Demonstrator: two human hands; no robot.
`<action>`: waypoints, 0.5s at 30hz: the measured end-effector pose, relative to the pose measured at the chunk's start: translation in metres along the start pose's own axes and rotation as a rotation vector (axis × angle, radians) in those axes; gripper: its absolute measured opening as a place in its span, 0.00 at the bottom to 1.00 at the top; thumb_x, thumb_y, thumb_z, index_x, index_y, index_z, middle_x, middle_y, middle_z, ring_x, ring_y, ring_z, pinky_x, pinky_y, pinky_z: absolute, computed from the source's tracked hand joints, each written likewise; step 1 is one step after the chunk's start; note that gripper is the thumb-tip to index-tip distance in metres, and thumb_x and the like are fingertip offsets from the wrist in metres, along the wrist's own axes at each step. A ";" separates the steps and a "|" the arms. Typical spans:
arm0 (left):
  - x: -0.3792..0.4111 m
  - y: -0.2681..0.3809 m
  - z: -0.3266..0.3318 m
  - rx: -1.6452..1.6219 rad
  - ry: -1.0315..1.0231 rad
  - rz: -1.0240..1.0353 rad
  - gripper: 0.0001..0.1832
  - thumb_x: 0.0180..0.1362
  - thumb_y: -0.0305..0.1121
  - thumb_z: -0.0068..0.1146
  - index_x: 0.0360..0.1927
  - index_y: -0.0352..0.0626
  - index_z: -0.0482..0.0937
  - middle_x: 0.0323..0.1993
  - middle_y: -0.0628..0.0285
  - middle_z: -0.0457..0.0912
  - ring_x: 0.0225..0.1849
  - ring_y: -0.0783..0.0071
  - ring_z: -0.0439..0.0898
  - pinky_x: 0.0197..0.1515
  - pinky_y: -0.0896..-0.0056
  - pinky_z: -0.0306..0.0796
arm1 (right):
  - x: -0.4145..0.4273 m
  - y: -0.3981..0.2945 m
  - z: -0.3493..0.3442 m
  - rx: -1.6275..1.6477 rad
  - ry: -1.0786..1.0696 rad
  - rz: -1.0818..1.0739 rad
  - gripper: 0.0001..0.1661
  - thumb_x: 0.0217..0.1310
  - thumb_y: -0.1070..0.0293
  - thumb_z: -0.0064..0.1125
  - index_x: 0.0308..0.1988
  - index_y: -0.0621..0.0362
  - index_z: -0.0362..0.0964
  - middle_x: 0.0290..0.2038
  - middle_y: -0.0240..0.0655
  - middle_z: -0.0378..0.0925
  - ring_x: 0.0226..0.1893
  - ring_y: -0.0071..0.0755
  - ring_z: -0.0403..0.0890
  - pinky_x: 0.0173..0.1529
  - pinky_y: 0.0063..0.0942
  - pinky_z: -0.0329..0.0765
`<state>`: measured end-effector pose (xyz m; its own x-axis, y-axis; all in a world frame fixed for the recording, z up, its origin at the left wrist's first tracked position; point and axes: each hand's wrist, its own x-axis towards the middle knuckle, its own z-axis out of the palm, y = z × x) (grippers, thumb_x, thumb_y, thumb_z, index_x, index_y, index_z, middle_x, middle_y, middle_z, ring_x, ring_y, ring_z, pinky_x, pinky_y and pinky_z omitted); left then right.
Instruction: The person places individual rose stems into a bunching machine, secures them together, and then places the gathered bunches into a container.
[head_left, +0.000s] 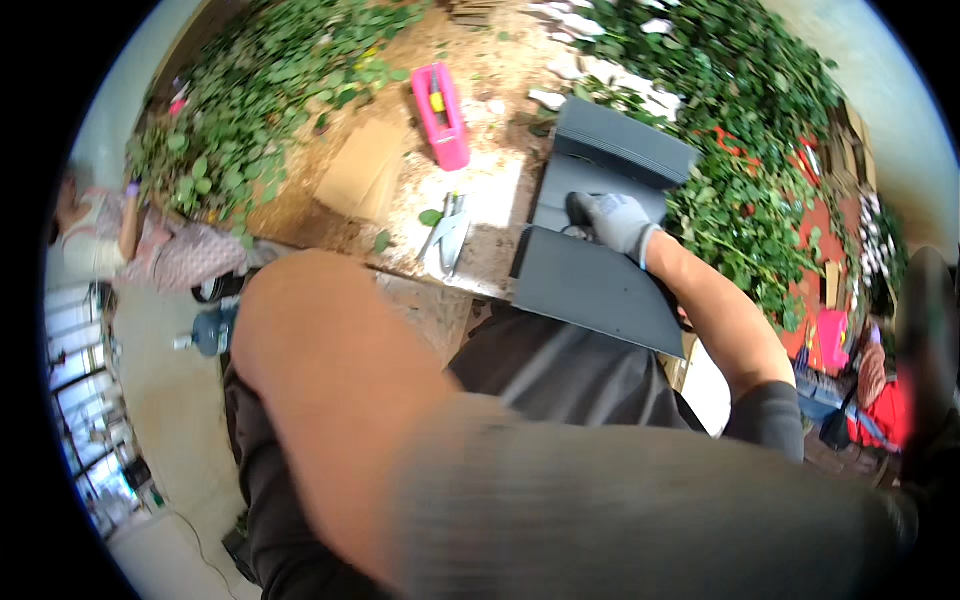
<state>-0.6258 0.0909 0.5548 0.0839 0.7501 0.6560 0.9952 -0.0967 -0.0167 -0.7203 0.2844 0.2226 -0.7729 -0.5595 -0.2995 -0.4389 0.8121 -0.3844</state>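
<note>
My right hand (616, 222), in a pale glove with dark fingertips, lies in the trough of a dark grey folded panel (600, 281). Its fingers are curled and partly hidden, so whether they grip anything does not show. This panel has a ribbed raised back flap and a flat front flap at the table's near edge. My left hand is out of view; its bare, bent arm (330, 352) and grey sleeve fill the foreground, blurred. Left of the panel lies a grey metallic hand tool (450, 236). Beyond it, a pink plastic holder (442, 124) contains a yellow-marked tool.
Leafy cut stems (232, 97) cover the table's left; another leafy pile (742, 67), with white-wrapped heads beside it, lies right. Cardboard pieces (364, 169) rest near the pink holder. A person (157, 247) is at far left, near a blue water bottle (211, 331).
</note>
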 end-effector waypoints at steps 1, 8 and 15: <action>0.005 -0.002 -0.001 -0.018 -0.002 0.041 0.22 0.46 0.28 0.70 0.48 0.37 0.83 0.42 0.52 0.85 0.40 0.52 0.84 0.43 0.57 0.77 | -0.001 0.022 0.016 0.146 0.023 0.075 0.19 0.66 0.54 0.59 0.48 0.56 0.74 0.40 0.53 0.84 0.44 0.62 0.84 0.47 0.52 0.79; -0.038 -0.064 0.025 -0.133 -0.048 -0.295 0.21 0.45 0.27 0.70 0.45 0.36 0.83 0.44 0.52 0.84 0.42 0.52 0.84 0.44 0.57 0.77 | 0.001 0.044 0.046 0.141 0.202 0.027 0.18 0.64 0.55 0.58 0.47 0.52 0.80 0.44 0.46 0.86 0.46 0.56 0.86 0.50 0.46 0.82; -0.192 -0.083 0.212 -0.243 -0.865 -0.755 0.18 0.66 0.45 0.56 0.46 0.40 0.79 0.40 0.52 0.81 0.46 0.51 0.81 0.49 0.50 0.73 | 0.003 0.005 0.001 0.025 -0.050 0.093 0.19 0.63 0.59 0.59 0.52 0.54 0.74 0.42 0.48 0.86 0.46 0.57 0.86 0.48 0.49 0.80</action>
<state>-0.7136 0.0942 0.2704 -0.4239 0.8563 -0.2950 0.7790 0.5109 0.3636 -0.7240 0.2871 0.2186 -0.7856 -0.4903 -0.3774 -0.3546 0.8566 -0.3747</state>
